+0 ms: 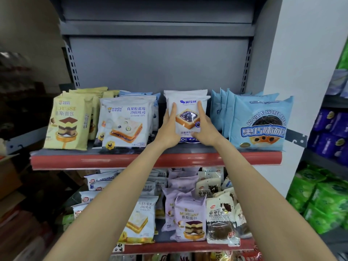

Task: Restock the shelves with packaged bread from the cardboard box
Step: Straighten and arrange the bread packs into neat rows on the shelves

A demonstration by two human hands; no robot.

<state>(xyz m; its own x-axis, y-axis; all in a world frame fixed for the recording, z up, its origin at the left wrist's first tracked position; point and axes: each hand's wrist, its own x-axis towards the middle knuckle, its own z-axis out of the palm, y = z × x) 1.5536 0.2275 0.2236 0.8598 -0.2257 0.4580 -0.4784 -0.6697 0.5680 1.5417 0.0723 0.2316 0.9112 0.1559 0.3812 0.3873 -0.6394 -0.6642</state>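
Note:
A white blueberry toast bread pack (188, 114) stands upright on the upper shelf (131, 160), in front of another pack of the same kind. My left hand (169, 129) presses its left edge and my right hand (204, 129) presses its right edge, so both hands hold the pack between them. To its left stand white blueberry sandwich packs (125, 123) and yellow mousse bread packs (68, 121). Light blue cookie-flavoured bread packs (258, 121) stand to its right. The cardboard box (8, 176) is partly visible at the left edge.
The lower shelf (188, 246) holds several purple, white and dark bread packs. A white pillar (293, 53) borders the shelves on the right, with green and purple packets on a neighbouring rack (323, 204). Above the upper row is bare grey back panel.

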